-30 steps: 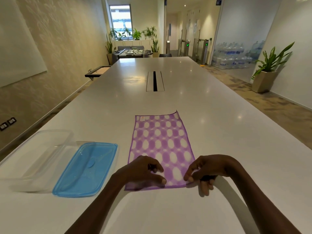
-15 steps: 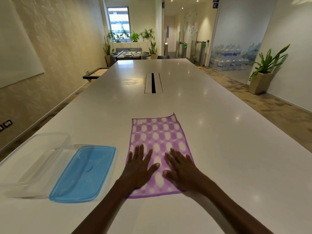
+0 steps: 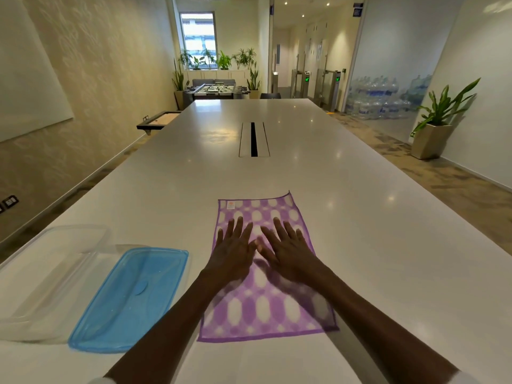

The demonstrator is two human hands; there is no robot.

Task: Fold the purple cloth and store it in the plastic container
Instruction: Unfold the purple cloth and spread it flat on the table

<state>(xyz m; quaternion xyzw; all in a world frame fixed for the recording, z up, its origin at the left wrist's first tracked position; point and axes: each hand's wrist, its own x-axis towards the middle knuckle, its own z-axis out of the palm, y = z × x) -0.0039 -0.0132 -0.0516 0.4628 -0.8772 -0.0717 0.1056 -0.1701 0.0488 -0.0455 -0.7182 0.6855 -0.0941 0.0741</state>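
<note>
From the head camera we see a long white desk (image 3: 360,217) with the purple cloth (image 3: 266,306) lying flat on it, near its close edge, a small label (image 3: 230,205) at the cloth's far left corner. Our left hand (image 3: 234,252) and right hand (image 3: 286,252) both lie palm-down on the far half of the cloth, fingers spread and stretched out, gripping nothing; the two hands sit side by side with the thumbs almost touching over the cloth's middle. To the left of the cloth, apart from it, lies a blue lid (image 3: 130,297), flat on the desk. Just beyond the lid, further left and touching or overlapping its edge, stands the clear plastic container (image 3: 52,275); we see nothing inside it but the desk showing through its walls. The cloth is wholly outside the container. Farther up the desk a cable slot (image 3: 254,139) runs down the middle. At the right wall a potted plant (image 3: 440,117) stands on the floor, and behind a glass panel water bottles (image 3: 385,98) are stacked. More plants (image 3: 221,60) line the sill below the far window.
</note>
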